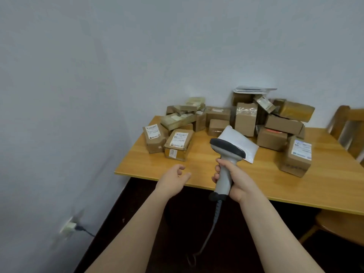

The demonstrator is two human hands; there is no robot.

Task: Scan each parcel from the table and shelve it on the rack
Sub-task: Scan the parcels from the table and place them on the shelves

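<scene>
Several brown cardboard parcels lie heaped on the wooden table [206, 166]. Two labelled boxes [178, 143] [154, 137] sit at the near left of the heap. Just behind the scanner head lies a white mailer bag [245, 143], and another labelled box [298, 155] stands at the right. My right hand [234, 177] grips the handle of a grey barcode scanner [226, 152], whose dark head points toward the parcels. My left hand [174, 179] hovers over the table's front edge, fingers loosely curled, holding nothing. No rack is in view.
A wooden chair [348, 127] stands at the table's right end, with another chair seat [338, 227] lower right. The scanner's cable [211, 231] hangs to the dark floor. A wall socket with a plug [70, 226] is at lower left. White walls close in behind and to the left.
</scene>
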